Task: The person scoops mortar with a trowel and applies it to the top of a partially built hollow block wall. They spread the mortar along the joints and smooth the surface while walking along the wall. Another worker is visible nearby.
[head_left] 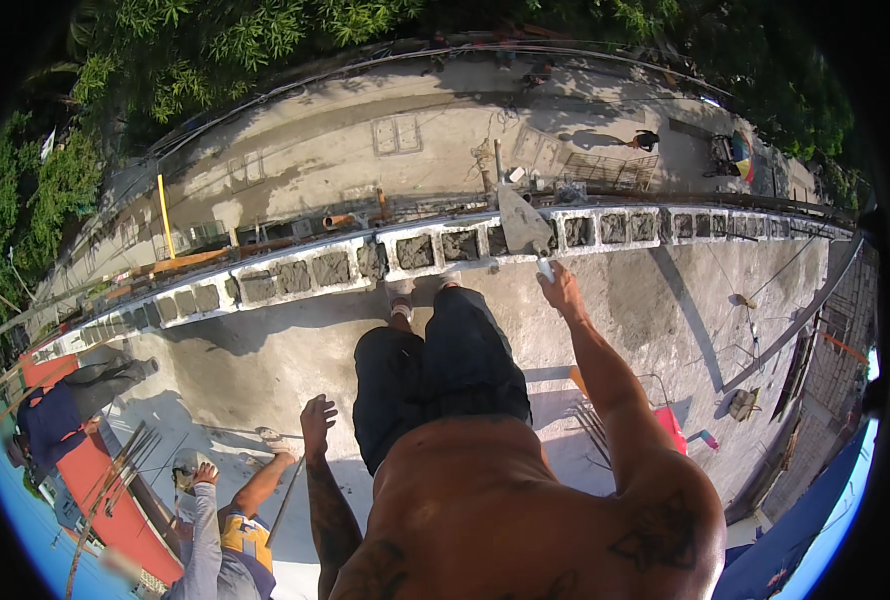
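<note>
Here, our row of hollow blocks (438, 250) holds rough grey mortar (415, 252) in its cells. Our right arm (613, 385) stretches forward, the right hand (563, 291) wrapped round the handle of the trowel (525, 225), whose blade lies over the row; contact we cannot tell. Our left hand (317, 422) hangs beside our shorts (440, 375), fingers loosely curled.

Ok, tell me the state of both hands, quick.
Left hand: partly open, loosely curled, holding nothing visible.
Right hand: closed, holding a grey, pointed metal trowel by its pale handle.
</note>
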Demonstrator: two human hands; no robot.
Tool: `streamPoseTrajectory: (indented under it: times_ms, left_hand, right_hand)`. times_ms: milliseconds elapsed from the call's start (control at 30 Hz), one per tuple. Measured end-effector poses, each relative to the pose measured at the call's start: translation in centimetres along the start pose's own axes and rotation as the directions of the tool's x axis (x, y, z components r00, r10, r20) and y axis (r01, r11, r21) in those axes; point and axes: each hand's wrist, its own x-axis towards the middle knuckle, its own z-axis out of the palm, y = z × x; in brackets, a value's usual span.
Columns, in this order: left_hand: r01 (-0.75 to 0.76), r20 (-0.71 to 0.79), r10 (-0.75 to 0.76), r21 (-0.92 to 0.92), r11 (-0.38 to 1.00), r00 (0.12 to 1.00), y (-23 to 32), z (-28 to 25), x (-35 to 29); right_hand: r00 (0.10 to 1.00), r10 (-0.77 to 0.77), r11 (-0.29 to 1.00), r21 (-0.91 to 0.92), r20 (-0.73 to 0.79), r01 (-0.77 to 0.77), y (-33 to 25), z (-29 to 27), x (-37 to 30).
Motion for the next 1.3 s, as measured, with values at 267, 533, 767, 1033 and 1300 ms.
streamPoseTrajectory:
  times_ms: [267, 533, 767, 1033, 1300]
  left_hand:
    - [0.056, 0.045, -0.060, 0.088, 0.995, 0.997, -0.5, 0.9, -0.1]
    - [0.016, 0.052, -0.018, 0.024, 1.000, 0.998, -1.6, 2.2, -0.1]
    - [0.042, 0.071, -0.044, 0.029, 0.999, 0.997, -2.8, 3.6, -0.2]
    - [0.043, 0.072, -0.042, -0.017, 0.999, 0.997, -3.5, 5.7, -1.1]
    - [0.065, 0.054, -0.063, -0.040, 0.997, 0.997, -4.0, 6.9, -2.1]
  right_hand:
    - [0.995, 0.013, 0.995, 0.095, 0.099, -0.022, -3.2, 4.2, 1.5]
    - [0.958, -0.192, 0.966, -0.134, 0.211, 0.223, -5.4, -0.3, -0.9]
    - [0.962, -0.141, 0.942, -0.267, 0.233, 0.202, -7.6, -2.6, -2.2]
    - [0.984, -0.138, 0.979, -0.137, 0.111, 0.152, -7.3, 0.5, -3.5]
    - [0.984, -0.147, 0.989, 0.026, 0.103, 0.145, -6.7, 0.7, -3.6]
